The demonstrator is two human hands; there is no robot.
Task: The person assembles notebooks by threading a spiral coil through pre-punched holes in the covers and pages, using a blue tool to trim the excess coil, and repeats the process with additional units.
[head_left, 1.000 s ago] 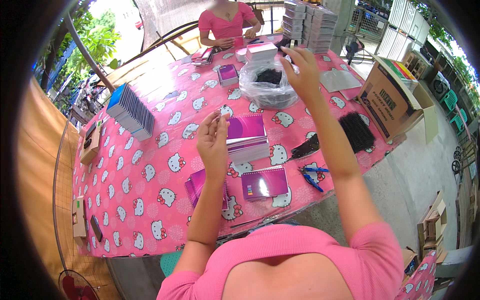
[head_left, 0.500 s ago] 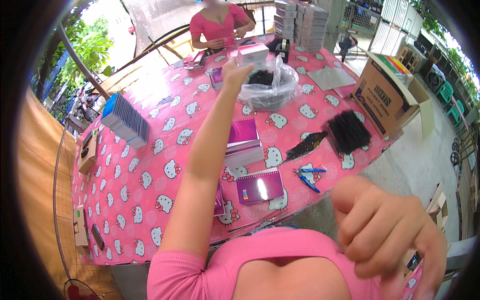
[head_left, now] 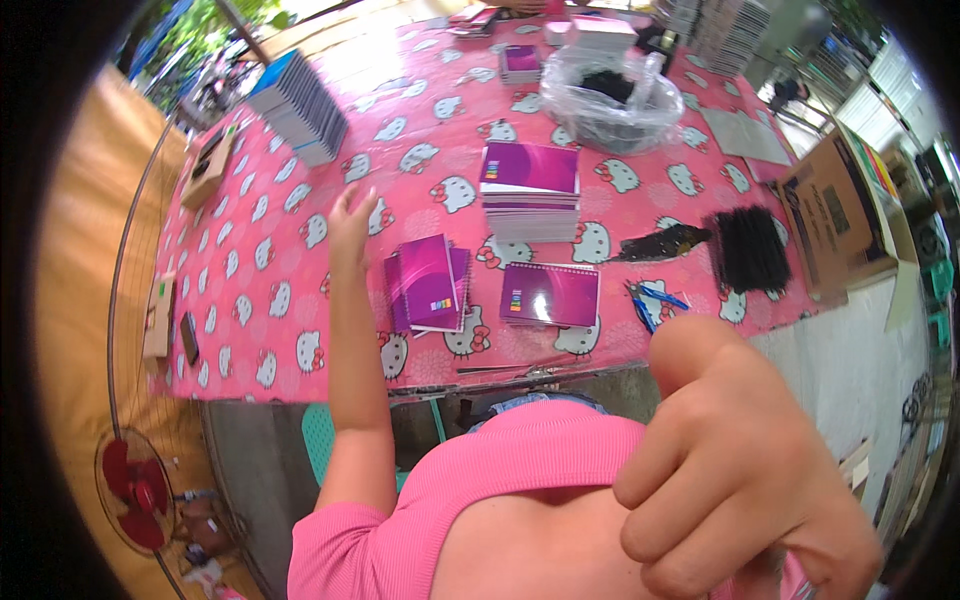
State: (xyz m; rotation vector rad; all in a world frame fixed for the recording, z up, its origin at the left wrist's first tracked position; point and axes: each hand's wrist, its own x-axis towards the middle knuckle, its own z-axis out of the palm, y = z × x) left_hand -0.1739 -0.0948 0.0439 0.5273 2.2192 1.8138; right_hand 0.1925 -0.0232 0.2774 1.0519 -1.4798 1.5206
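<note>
My left hand (head_left: 352, 225) hovers over the pink patterned tablecloth with its fingers apart and nothing in them. Just to its right, purple wire-bound notebooks (head_left: 428, 275) lie in a loose, overlapping pile. A taller stack of purple notebooks (head_left: 530, 170) stands farther in, and another purple notebook (head_left: 550, 295) lies in front of it. My right hand (head_left: 745, 465) is raised close in front of me at the lower right, its fingers curled; whatever it may hold is hidden. Beyond it on the table lie blue-handled pliers (head_left: 652, 302).
A clear plastic bag (head_left: 620, 115) of black pieces sits farther back. Bundled black strips (head_left: 752, 250) lie right, near an open carton (head_left: 835, 220). A stack of blue-topped books (head_left: 300, 110) stands left. Another person's hand (head_left: 522, 5) shows at the far edge.
My left hand has come back from beside the plastic bag toward the near left. My view has tipped down, uncovering the loose notebook pile. My right hand stays raised and curled.
</note>
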